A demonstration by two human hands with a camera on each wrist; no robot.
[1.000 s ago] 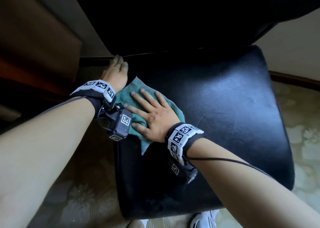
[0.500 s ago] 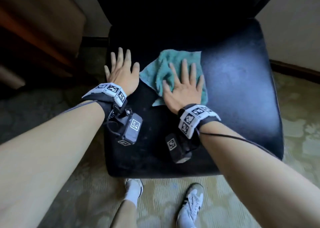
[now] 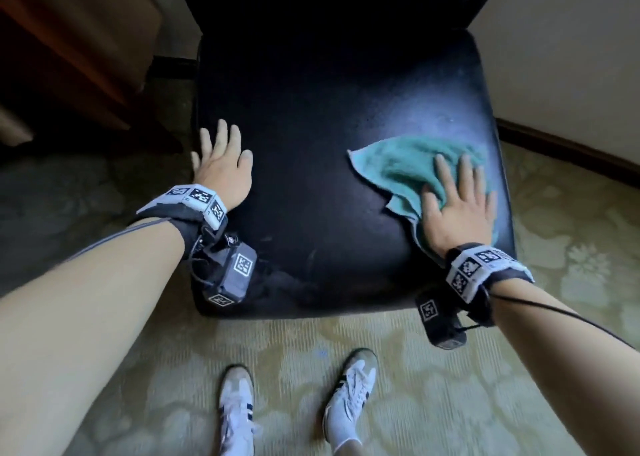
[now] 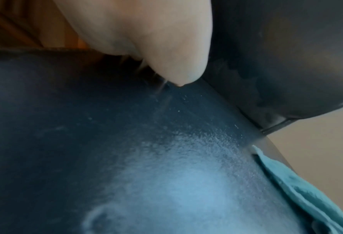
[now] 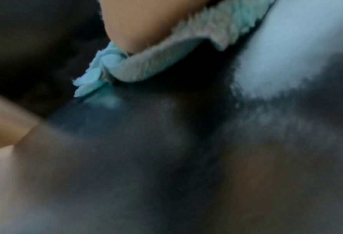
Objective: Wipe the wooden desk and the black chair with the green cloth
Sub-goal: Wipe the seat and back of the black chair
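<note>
The black chair point(image 3: 311, 144) fills the middle of the head view, its padded seat facing me. The green cloth point(image 3: 398, 168) lies crumpled on the seat's right side. My right hand point(image 3: 457, 206) presses flat on the cloth with straight fingers. My left hand point(image 3: 221, 164) rests flat on the seat's left edge, fingers straight, holding nothing. The left wrist view shows the thumb point(image 4: 166, 47) on the seat point(image 4: 126, 158) and the cloth point(image 4: 298, 190) at the lower right. The right wrist view is blurred, with the cloth point(image 5: 166, 55) under my palm.
Dark wooden furniture point(image 3: 69, 40) stands at the upper left beside the chair. A pale wall point(image 3: 571, 57) with a dark skirting board runs behind on the right. Patterned carpet point(image 3: 571, 265) surrounds the chair. My white shoes point(image 3: 349, 393) stand just before the seat's front edge.
My right hand has slid the cloth from the seat's left part across to its right side. The left hand has drawn back toward the front along the left edge.
</note>
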